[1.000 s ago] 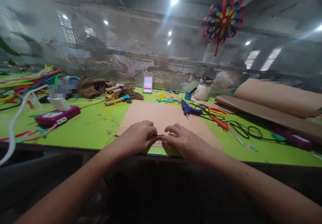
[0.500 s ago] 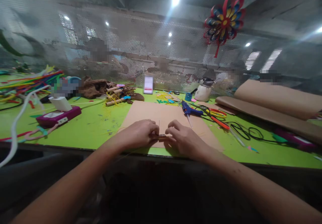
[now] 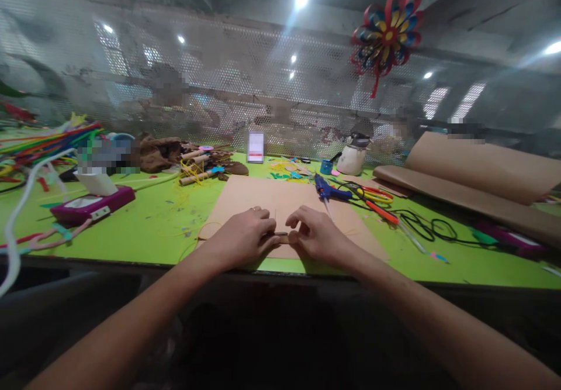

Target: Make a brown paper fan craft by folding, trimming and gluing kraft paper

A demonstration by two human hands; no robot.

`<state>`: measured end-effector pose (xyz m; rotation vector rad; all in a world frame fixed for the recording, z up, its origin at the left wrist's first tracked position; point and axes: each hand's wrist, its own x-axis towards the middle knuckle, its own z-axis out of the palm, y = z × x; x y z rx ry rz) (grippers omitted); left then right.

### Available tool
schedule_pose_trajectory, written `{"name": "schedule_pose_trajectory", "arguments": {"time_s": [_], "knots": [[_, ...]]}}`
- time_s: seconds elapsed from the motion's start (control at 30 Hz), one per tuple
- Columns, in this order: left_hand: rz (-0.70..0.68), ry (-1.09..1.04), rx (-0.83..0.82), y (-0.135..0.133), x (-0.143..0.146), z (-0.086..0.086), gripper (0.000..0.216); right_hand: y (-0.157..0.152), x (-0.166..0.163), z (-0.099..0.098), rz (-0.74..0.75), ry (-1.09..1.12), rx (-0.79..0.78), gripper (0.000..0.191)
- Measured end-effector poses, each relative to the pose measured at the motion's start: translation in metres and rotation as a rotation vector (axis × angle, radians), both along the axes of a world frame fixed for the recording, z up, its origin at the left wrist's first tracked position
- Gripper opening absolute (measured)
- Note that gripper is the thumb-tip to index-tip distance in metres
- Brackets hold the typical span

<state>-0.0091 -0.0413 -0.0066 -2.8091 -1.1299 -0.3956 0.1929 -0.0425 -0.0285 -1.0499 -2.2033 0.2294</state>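
My left hand [image 3: 243,235] and my right hand [image 3: 318,235] meet over the near edge of a brown cardboard sheet [image 3: 284,200] lying on the green table [image 3: 153,220]. Both pinch the ends of a small brown stick-like piece [image 3: 281,237] between thumb and fingers. The fingers of both hands are curled closed around it. A thin upright sliver rises just above the piece between the hands.
A blue glue gun [image 3: 326,190], scissors [image 3: 377,198] and a black cable [image 3: 421,226] lie right of the cardboard. Rolled brown paper [image 3: 477,173] lies far right. A magenta box [image 3: 90,206], pipe cleaners [image 3: 44,144], a phone [image 3: 256,146] and a white pot [image 3: 352,156] stand behind.
My right hand's fingers, spread flat a second ago, have curled into a pinch on the small piece. Both hands stay at the near edge of the cardboard.
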Motion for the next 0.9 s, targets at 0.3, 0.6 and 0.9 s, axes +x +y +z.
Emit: {"name": "schedule_pose_trajectory", "arguments": {"time_s": [0.3, 0.6, 0.9], "knots": [[-0.083, 0.006, -0.009, 0.001, 0.0, 0.0, 0.027, -0.023, 0.007, 0.003, 0.076, -0.17, 0.049, 0.021], [-0.186, -0.069, -0.046, 0.007, -0.003, -0.003, 0.02, -0.017, 0.002, 0.004, 0.08, -0.287, 0.161, 0.034], [-0.227, -0.099, -0.079, 0.011, -0.005, -0.003, 0.02, -0.012, -0.003, 0.001, 0.096, -0.211, 0.121, 0.031]]}}
